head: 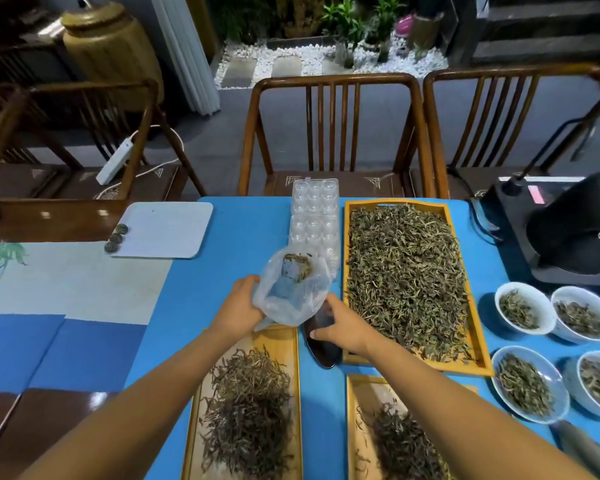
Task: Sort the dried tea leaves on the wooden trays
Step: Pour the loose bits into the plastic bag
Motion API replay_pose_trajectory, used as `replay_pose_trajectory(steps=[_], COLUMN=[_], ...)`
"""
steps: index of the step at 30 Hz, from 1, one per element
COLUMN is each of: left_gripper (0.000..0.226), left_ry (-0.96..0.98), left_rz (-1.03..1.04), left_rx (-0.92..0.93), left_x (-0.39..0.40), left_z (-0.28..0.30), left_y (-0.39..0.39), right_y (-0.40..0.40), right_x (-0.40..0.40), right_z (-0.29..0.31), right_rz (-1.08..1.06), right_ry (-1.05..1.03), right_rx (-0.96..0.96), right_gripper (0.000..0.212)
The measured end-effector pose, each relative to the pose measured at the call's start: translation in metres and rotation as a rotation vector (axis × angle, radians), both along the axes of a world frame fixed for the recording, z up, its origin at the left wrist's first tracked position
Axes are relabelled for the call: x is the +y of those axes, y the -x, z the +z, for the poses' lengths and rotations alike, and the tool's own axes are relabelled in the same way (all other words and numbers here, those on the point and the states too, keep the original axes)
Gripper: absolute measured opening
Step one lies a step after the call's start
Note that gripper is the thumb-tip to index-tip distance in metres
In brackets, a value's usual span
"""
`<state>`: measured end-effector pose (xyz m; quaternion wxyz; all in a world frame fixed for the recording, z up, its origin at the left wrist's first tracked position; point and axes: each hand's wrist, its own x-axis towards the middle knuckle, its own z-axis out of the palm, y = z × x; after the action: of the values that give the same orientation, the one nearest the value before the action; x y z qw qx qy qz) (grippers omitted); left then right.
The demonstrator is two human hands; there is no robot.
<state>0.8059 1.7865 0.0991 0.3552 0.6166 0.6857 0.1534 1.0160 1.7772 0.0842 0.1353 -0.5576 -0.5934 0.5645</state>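
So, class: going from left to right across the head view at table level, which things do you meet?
White board → left hand → plastic bag → right hand → big tray of tea leaves → white bowls.

Two bare forearms enter from the lower edge, with no sleeves, watch, bracelet or gloves on the parts in view. The left hand (238, 308) and the right hand (343, 329) are bare too; no rings show on the visible fingers (321, 336). The nails are too small to make out.
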Motion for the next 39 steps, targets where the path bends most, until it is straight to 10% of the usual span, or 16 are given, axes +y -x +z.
replay_pose_trajectory(steps=[18,39], left_gripper=[0.073,0.070], left_ry=[0.055,0.005], left_rz=[0.052,-0.105], left_rx=[0.058,0.504], left_x=[-0.006,-0.108], left_z=[-0.013,-0.006], left_y=[-0.017,-0.046], right_y=[-0.022,-0.098], right_x=[-0.013,-0.083], right_z=[-0.012,0.016], right_rz=[-0.078,0.115], right_ry=[0.141,-0.086], right_rx=[0.053,-0.279], right_gripper=[0.072,0.068])
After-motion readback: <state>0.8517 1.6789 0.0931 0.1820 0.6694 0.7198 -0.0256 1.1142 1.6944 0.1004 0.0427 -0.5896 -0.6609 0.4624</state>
